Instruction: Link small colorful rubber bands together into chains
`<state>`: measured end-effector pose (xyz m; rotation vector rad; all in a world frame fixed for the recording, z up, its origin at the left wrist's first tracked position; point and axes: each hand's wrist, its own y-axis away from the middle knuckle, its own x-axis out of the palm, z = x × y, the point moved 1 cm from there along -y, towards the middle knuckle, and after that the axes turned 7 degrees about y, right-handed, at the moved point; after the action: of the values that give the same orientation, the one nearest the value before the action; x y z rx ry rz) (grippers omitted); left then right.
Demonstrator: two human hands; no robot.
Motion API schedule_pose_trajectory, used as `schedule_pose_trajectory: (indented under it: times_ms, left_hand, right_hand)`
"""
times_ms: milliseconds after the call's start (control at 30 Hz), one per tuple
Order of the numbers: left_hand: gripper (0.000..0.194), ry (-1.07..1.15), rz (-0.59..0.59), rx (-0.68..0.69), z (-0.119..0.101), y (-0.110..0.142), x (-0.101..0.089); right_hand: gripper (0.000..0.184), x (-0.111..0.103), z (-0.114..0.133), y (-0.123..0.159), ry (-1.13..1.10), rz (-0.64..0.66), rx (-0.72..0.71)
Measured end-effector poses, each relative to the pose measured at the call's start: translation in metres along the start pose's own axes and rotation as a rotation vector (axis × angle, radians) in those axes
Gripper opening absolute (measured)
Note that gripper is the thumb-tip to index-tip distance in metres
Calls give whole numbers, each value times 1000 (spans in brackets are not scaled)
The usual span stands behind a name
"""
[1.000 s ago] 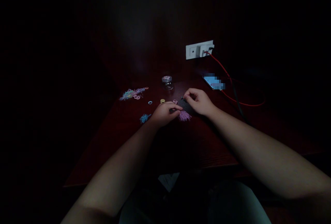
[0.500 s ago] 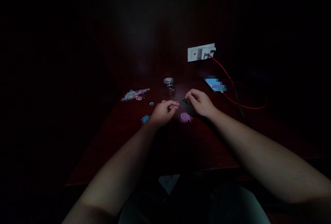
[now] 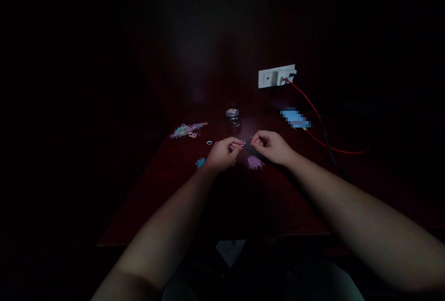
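My left hand (image 3: 222, 154) is closed in a pinch over the dark red table (image 3: 264, 199), with a small pink elastic ring (image 3: 243, 143) at its fingertips. My right hand (image 3: 273, 146) is closed too, its fingertips pinched close to the left hand's; what it holds is too small and dark to name. A little heap of purple elastic bands (image 3: 255, 163) lies just below the two hands. A small blue heap (image 3: 200, 163) lies left of my left wrist.
A mixed pile of coloured bands (image 3: 187, 130) lies at the far left, with a lone blue ring (image 3: 209, 142) nearby. A small glass jar (image 3: 232, 117) stands behind. A lit phone (image 3: 295, 118), a red cable (image 3: 323, 138) and a wall socket (image 3: 276, 76) are at the right.
My left hand lifted off the table with the pink ring pinched, and my right hand drew in toward it. The view shifted slightly, so everything sits lower and further right.
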<state>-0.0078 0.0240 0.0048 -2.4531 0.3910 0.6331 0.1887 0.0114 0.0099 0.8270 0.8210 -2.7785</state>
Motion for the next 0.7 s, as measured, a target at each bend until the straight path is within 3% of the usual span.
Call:
schedule_pose_trajectory:
  times_ms: [67,133,200,233,300,367,567,700]
  left_hand:
    - [21,-46,-69,-26,13,-4,-18]
    - [24,-110,-229,-102,35,-6,-45]
    - [28,-228,-430,-268,60,-4,-75]
    - [29,-281,-470,-391,73,-3,-87]
    - [31,-306,-470,-477,92,-1,-103]
    - [31,-318,-432,-491,102,-1,-106]
    - [37,-560,-171,-516,103,-15,-89]
    - [42,-613,-137,-557,103,-22,-87]
  right_hand:
    - [14,-1,0,0,12,7,-3]
    - [14,-2,2,0,36,-3,-10]
    - [15,-3,6,1,65,-15,-14]
    - [15,-3,8,2,82,-19,-14]
    - [16,-3,13,3,121,-25,-14]
    - [16,-3,17,3,155,-28,-18]
    - [17,-3,19,3,166,-32,-30]
    - [15,-3,18,3,158,-28,-25]
